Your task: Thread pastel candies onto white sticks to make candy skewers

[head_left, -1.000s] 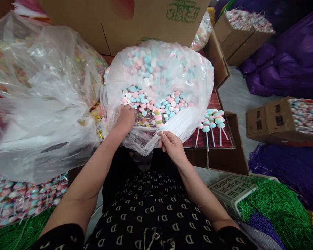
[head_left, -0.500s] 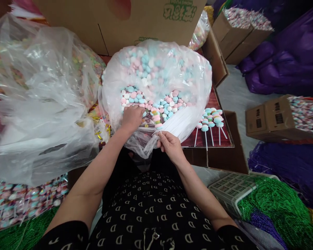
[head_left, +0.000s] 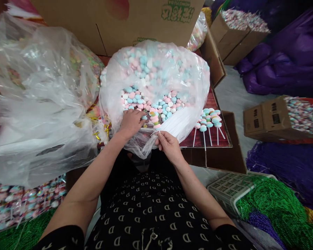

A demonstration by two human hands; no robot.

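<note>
My right hand (head_left: 168,143) pinches the white stick of a marshmallow skewer (head_left: 154,121), held upright with pink, blue, orange and green pieces threaded on it. Just left of it, my left hand (head_left: 131,121) has its thumb and fingers closed on a small blue marshmallow (head_left: 144,117). Both hands are at the mouth of a big clear plastic bag (head_left: 195,74) full of pink, blue and white marshmallows (head_left: 131,96). White paper sticks (head_left: 174,121) lie in a bundle at the bag's right side. Small ring-shaped candies under my left hand are partly hidden.
Several assembled marshmallow skewers (head_left: 210,119) lie on the red tabletop (head_left: 190,142) to the right. Another plastic bag (head_left: 41,86) stands left. A cardboard box (head_left: 120,31) rises behind. A crate (head_left: 224,191) with green beads (head_left: 271,205) sits at lower right.
My left hand has drawn back slightly toward me with the blue marshmallow at its fingertips. My right hand keeps its grip on the skewer. The view has shifted a little.
</note>
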